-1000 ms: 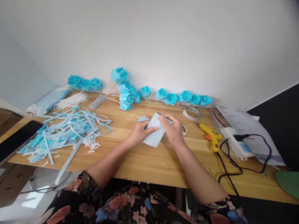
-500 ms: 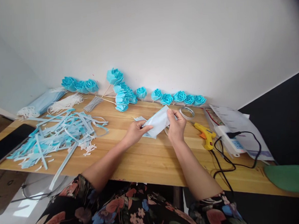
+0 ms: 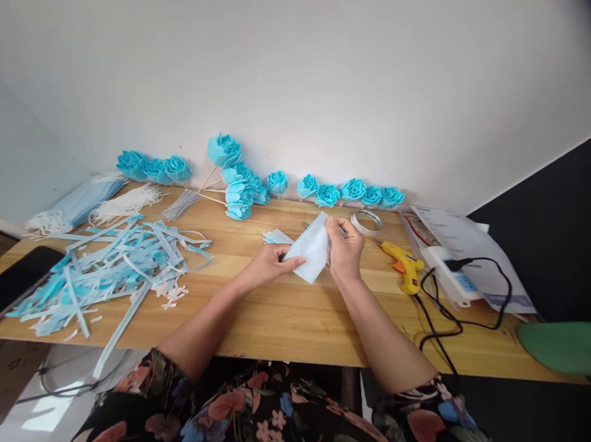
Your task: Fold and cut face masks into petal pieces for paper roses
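Between my two hands, above the wooden table, is a folded piece of pale blue and white mask fabric (image 3: 311,250). My left hand (image 3: 271,262) pinches its left edge, thumb on top. At its upper right corner, my right hand (image 3: 344,245) grips it between thumb and fingers. Several more light blue fabric pieces (image 3: 277,237) lie on the table just behind my left hand. A roll of white tape (image 3: 366,222) sits beyond my right hand. To the right of that hand lies a yellow glue gun (image 3: 402,266) with an orange trigger.
Blue fabric flowers (image 3: 326,195) line the wall. Cut strips (image 3: 113,272) heap at left beside a phone (image 3: 19,284). Masks (image 3: 81,202), white ear loops (image 3: 124,203) and grey wires (image 3: 181,204) lie behind. A power strip (image 3: 452,278) with black cords is at right.
The fabric has been turned more upright between my hands, its lower corner now pointing down toward me. Both hands keep their hold. The view has shifted slightly.
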Motion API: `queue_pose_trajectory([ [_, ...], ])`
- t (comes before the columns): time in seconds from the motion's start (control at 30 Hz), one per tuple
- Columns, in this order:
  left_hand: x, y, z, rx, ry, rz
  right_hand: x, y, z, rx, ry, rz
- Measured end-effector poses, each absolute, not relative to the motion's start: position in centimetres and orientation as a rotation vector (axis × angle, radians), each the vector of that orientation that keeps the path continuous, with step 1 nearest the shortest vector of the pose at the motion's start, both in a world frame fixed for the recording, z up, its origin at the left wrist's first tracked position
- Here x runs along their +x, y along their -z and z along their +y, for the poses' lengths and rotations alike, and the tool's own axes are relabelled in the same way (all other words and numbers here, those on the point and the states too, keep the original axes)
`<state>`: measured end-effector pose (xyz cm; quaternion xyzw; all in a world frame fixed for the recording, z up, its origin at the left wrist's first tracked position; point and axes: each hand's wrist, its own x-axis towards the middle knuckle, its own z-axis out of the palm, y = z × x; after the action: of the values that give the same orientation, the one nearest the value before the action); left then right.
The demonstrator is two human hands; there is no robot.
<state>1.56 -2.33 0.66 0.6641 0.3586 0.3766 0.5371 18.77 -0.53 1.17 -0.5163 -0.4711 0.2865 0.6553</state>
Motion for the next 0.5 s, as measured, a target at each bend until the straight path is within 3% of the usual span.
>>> queue_pose_trajectory([
  [0.17, 0.4, -1.8, -2.0, 1.453, -1.161, 0.940, 18.0, -1.7, -2.0, -1.175, -0.544, -1.332],
  [0.37, 0.6, -2.5, -2.5, 1.556, -1.052, 0.910, 17.0, -2.2, -3.5, -1.101, -0.413, -1.609],
  [0.5, 1.3, -1.6, -2.6, 1.473, -1.149, 0.938, 17.0, -1.2, -2.9, -1.092, -0.567, -1.560],
])
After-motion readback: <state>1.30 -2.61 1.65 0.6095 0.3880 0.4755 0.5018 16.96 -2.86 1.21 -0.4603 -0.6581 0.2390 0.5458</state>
